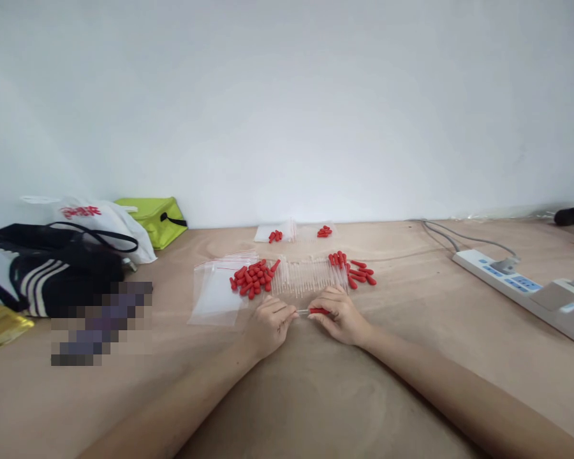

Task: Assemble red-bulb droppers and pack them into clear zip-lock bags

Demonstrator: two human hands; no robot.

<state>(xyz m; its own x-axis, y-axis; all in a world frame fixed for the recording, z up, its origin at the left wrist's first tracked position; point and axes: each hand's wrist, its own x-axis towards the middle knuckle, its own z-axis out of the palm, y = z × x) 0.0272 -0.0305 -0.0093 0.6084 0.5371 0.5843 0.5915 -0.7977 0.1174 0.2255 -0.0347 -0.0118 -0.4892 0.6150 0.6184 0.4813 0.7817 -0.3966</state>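
Near the front middle of the table, my left hand [271,322] pinches one end of a thin clear dropper tube [303,312]. My right hand [338,315] has its fingers closed on a red rubber bulb [318,311], which is in line with the tube and meets its other end. How deep the tube sits in the bulb is too small to tell. Just beyond both hands lies a row of clear tubes [299,277]. A pile of red bulbs [253,278] rests to its left. At its right end are several red bulbs [338,259], with more bulbs [358,275] beside them.
Clear zip bags [215,296] lie left of the bulb pile. Farther back are two small bulb groups [275,236] on plastic bags. A black bag [52,274], white bag [110,223] and green bag [155,220] stand left. A power strip [502,280] with cables lies right.
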